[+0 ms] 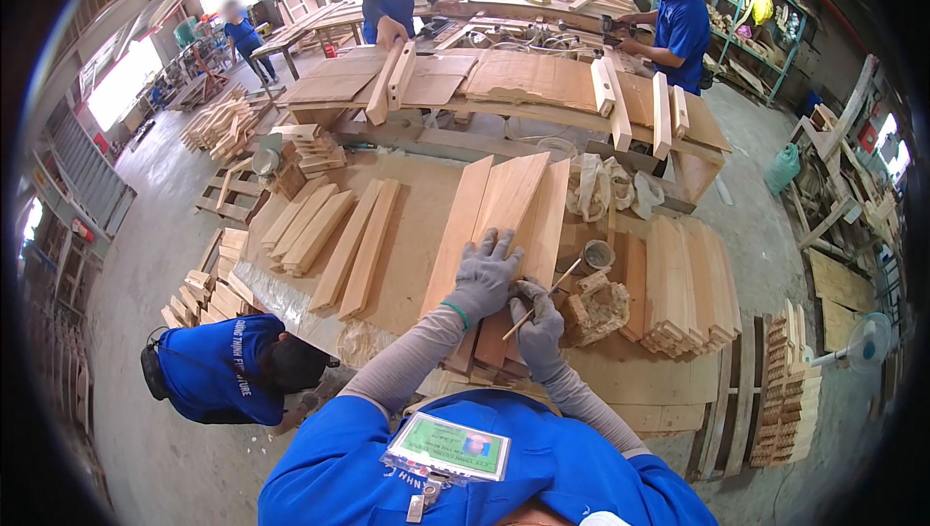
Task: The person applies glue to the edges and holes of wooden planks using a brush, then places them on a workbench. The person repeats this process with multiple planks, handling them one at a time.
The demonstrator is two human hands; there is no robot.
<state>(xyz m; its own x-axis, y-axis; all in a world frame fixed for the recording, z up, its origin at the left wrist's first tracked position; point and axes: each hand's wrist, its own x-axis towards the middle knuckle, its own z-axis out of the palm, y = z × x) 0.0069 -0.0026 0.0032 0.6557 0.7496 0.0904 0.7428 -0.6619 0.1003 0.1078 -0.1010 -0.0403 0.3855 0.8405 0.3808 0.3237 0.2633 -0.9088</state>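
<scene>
My left hand (487, 279), in a grey glove, lies on the pale wooden boards (511, 189) in front of me, its fingers spread. Close by on the right, my gloved right hand (540, 329) is closed around a thin wooden stick (560, 279), held at a slant; what its tip is like I cannot make out. These boards sit side by side, pointing away from me. Just right of the right hand is a rough, crusted tan container (596, 313), with a small round cup (598, 255) behind it.
Stacked wooden slats (683, 284) stand on the right of the worktable (412, 235); loose slats (358, 250) lie on its left. Crumpled plastic (601, 187) sits behind the cup. A co-worker (228, 366) bends at the lower left; others work at the far bench (523, 76).
</scene>
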